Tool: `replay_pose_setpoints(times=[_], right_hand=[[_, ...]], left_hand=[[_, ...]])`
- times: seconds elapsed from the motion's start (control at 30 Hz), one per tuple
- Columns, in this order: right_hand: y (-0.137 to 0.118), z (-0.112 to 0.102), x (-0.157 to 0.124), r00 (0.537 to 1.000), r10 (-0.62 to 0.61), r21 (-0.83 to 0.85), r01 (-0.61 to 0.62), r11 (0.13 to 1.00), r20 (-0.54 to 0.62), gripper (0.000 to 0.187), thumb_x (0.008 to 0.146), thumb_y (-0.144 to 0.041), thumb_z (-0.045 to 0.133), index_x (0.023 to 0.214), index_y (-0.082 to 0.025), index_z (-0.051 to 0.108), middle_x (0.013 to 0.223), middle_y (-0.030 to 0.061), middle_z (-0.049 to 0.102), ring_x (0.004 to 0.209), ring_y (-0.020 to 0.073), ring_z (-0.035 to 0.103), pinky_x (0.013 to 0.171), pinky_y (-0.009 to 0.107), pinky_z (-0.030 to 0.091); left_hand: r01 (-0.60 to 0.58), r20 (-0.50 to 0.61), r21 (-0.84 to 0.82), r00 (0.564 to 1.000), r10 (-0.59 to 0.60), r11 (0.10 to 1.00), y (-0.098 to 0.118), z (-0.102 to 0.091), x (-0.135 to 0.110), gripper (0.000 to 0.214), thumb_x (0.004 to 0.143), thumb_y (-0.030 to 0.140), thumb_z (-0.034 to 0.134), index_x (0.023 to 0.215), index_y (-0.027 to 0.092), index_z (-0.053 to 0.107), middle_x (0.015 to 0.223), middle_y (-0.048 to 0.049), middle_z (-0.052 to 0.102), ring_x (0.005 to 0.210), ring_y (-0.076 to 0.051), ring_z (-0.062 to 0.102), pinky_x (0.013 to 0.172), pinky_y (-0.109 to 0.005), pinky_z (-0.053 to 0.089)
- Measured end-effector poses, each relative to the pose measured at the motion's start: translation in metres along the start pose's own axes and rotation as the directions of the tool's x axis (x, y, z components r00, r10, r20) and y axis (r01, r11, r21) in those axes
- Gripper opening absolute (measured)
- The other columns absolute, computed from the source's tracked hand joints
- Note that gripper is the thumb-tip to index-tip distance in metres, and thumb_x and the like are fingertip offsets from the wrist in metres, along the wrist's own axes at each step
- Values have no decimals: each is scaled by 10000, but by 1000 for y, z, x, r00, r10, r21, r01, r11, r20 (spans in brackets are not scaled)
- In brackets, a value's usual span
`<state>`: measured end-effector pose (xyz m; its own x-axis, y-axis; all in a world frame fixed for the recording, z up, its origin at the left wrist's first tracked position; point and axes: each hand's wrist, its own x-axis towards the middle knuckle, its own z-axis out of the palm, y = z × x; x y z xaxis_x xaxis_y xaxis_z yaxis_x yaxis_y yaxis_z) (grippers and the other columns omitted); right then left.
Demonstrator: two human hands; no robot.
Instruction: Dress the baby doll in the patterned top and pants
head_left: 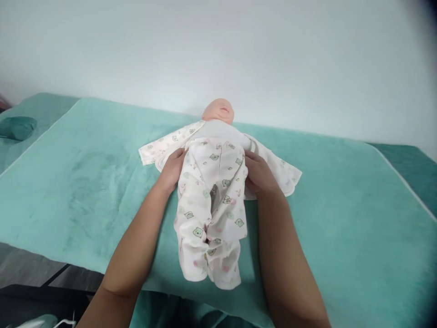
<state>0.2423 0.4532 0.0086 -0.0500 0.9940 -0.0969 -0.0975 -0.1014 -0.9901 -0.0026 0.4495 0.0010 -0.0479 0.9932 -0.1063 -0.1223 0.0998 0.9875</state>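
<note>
Head view: left hand (173, 168) and right hand (259, 173) touched opposite waist sides of bear-print trousers (221, 218) on baby doll (218, 110); fingertips hidden, could not tell whether grip closed.

You see smooth, plastic-looking finish on the doll's head (214, 110); thin, matt cloth — lightly creased — in the trousers (194, 200); matt, plush-looking fabric in the sheet (344, 196).

A: And the whole rear is filled by a plain, pale wall (307, 64), softly lit!
B: In front of it, a dark green table (408, 157) is seen, with a teal sheet (348, 218) spread over it!
A: Down each side, the sheet is trimmed with pale edging (41, 136)!
B: And at lower left, grey floor (22, 264) is glimpsed below the sheet's edge!
</note>
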Motion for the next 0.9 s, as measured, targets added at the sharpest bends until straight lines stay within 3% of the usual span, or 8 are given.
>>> replay_pose_setpoints(times=[0.17,0.43,0.53,0.63,0.8,0.9], right_hand=[[5,4,2,998,-65,45,65,997,-10,437,711,-447,841,1085,-242,743,972,58,793,976,306,745,810,494,637],[0,7,-2,993,-113,93,115,989,-29,301,733,-417,802,1006,-305,745,1074,33,781,1105,316,712,880,500,629],[-2,7,-2,993,-107,152,115,982,-58,262,701,-300,781,959,-294,737,1030,23,780,1120,304,706,925,472,616],[-4,7,0,994,-75,167,88,982,-81,200,676,-252,740,875,-270,725,907,29,772,1094,306,709,913,452,613],[-5,8,4,991,-81,105,92,990,-104,82,742,-313,680,806,-261,688,872,43,763,1046,302,708,841,431,611],[-6,7,3,990,-103,49,108,993,-99,101,758,-358,706,785,-267,671,799,33,734,997,289,713,792,404,608]], left_hand=[[60,70,-116,996,-52,991,5,3,-2,323,824,442,794,1016,192,725,1008,-79,756,1028,-300,693,838,-396,558],[6,57,-179,998,4,984,24,11,-18,290,819,398,768,998,174,723,1080,-85,763,1171,-345,677,970,-452,569],[6,-8,-132,1000,-7,991,27,9,-21,284,822,403,744,1010,189,739,1111,-66,772,1215,-335,659,1038,-449,543],[18,-7,-120,1000,-19,993,19,5,-15,281,802,399,750,1006,206,752,1120,-60,780,1218,-332,660,1048,-438,542],[80,104,-222,993,-59,972,9,-2,-5,315,802,418,723,1031,206,764,1054,-65,794,1168,-340,691,997,-467,577],[94,200,-187,978,-56,978,13,-7,-7,391,781,372,755,1138,212,752,1087,-69,794,1131,-328,710,989,-473,582]])
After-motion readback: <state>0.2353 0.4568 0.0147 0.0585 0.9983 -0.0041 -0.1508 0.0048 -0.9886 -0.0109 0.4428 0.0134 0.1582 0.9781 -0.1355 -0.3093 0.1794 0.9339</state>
